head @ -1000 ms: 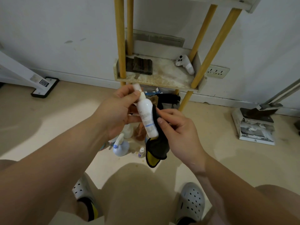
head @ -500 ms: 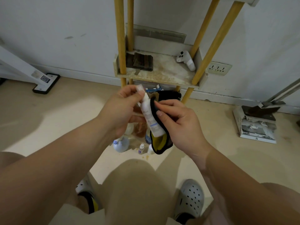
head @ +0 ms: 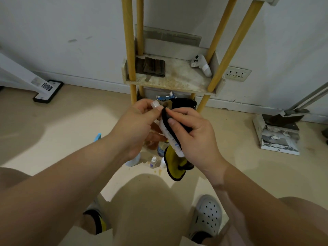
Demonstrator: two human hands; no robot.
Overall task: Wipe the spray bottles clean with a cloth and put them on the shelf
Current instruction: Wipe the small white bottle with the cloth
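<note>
Head view: the left hand [head: 134, 126] curls its fingers around the top of the white bottle [head: 174, 145]. The right hand [head: 197, 137] pinches the cloth [head: 174, 166] tight against the bottle's side. Both are up in the air, in front of the shelf [head: 177, 82].

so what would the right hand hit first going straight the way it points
Gripping the black-and-yellow cloth, it probably meets the left hand, which pinches the white plastic bottle just ahead; depth unclear.

Plainly a room in a home. Told by a stained shelf [head: 177, 80] on yellow poles [head: 128, 41] against a white wall [head: 53, 29], a wall socket [head: 237, 74], a dustpan [head: 282, 120] on beige floor [head: 71, 125].
</note>
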